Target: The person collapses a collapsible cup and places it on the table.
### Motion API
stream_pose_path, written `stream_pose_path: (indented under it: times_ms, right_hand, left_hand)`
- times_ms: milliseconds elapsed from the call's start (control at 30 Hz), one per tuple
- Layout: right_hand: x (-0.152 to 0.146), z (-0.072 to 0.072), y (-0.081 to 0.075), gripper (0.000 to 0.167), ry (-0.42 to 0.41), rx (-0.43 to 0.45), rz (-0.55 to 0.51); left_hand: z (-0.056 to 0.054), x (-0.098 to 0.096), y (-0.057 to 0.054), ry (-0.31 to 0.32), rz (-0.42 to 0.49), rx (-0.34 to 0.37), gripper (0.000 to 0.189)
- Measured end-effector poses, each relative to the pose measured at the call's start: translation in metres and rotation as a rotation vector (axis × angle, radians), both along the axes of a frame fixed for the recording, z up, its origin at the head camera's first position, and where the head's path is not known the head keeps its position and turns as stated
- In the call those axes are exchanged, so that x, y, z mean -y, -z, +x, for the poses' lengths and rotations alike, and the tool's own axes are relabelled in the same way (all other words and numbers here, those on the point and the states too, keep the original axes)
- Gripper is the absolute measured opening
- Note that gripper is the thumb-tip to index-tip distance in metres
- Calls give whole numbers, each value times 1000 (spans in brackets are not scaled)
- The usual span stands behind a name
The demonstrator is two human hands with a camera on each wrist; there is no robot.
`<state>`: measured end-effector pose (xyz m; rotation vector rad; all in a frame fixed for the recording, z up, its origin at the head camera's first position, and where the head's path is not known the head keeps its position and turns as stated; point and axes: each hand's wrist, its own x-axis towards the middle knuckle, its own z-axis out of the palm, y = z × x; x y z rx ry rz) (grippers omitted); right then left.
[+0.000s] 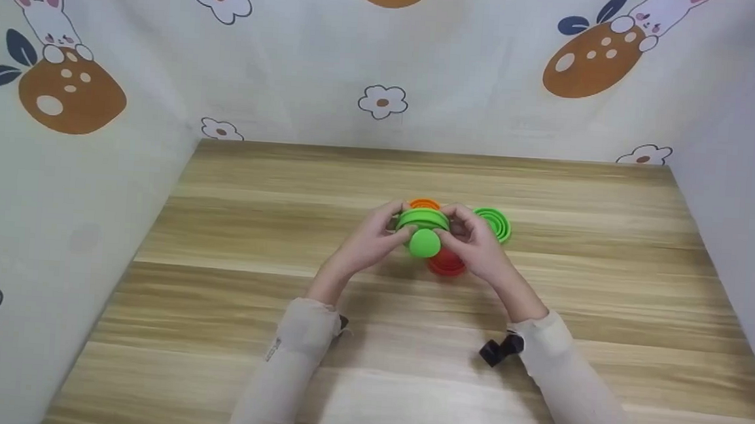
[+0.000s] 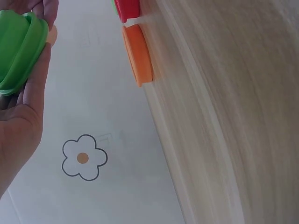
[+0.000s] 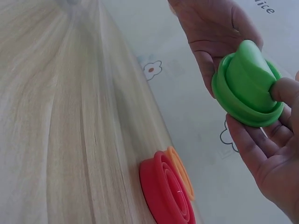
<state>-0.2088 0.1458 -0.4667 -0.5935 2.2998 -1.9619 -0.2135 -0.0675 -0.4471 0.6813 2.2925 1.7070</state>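
A green collapsible silicone cup (image 1: 425,244) is held up off the table between both hands. My left hand (image 1: 371,236) grips its left side, thumb on the near face and fingers round the rim. On the other side my right hand (image 1: 480,248) grips it the same way. In the right wrist view the cup (image 3: 247,86) has a wide ring, and its middle part bulges out, bent and uneven, under the thumbs. The left wrist view shows only part of this cup (image 2: 18,51) at the frame's edge.
Below and around the hands on the wooden table (image 1: 252,230) lie a red collapsible cup (image 1: 448,263), an orange one (image 1: 425,204) and a second green one (image 1: 495,224), all partly hidden in the head view. Patterned cloth walls (image 1: 294,69) enclose the table's back and sides.
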Motion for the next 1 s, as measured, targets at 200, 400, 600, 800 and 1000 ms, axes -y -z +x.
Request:
stream_pose_path:
  times_ms: [200, 400, 600, 800, 1000]
  right_hand:
    - [0, 1, -2, 25, 28, -20, -6]
    - [0, 1, 0, 27, 6, 1, -58]
    - [-6, 3, 2, 35, -97, 30, -114]
    - [-5, 3, 4, 38, -120, 17, -113]
    - [1, 1, 4, 30, -20, -41, -62]
  left_hand:
    - [2, 3, -1, 47, 66, 40, 20]
    - [1, 3, 0, 33, 81, 48, 25]
    - [0, 3, 1, -25, 21, 4, 23]
    - [0, 2, 1, -47, -25, -36, 21]
    - [1, -2, 1, -85, -68, -98, 17]
